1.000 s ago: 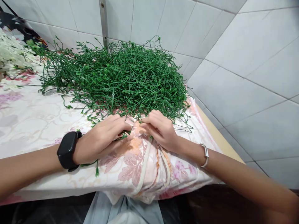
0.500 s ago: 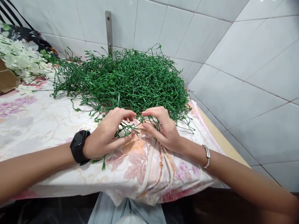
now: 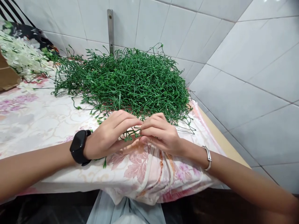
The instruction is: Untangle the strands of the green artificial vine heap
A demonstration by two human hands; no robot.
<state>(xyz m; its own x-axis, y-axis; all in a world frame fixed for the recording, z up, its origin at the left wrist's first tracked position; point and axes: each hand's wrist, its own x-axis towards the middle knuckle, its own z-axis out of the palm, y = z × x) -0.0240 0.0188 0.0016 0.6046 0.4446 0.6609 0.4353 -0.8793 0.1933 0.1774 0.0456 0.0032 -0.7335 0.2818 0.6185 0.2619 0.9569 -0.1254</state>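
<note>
Between my two hands is a small bunch of artificial green flower stems [image 3: 128,135], their budded tips showing under my left fingers. My left hand [image 3: 114,132], with a black band on its wrist, curls over the bunch with the thumb beneath. My right hand [image 3: 161,133] is pinched closed at the right end of the same stems, and its fingertips meet those of my left hand. Part of the bunch is hidden by my fingers. Just beyond the hands lies a big tangled heap of green stems [image 3: 140,81].
A floral tablecloth [image 3: 46,124] covers the table, bunched at the front edge. White artificial flowers [image 3: 23,59] lie at the far left beside a cardboard box [image 3: 8,74]. A metal bracket [image 3: 110,31] is fixed to the tiled wall behind. One loose stem tip [image 3: 104,162] lies near my left wrist.
My hands have come together and my right fingers have closed onto the stems. Half a second ago the fingertips were apart, with the fingers spread around the bunch.
</note>
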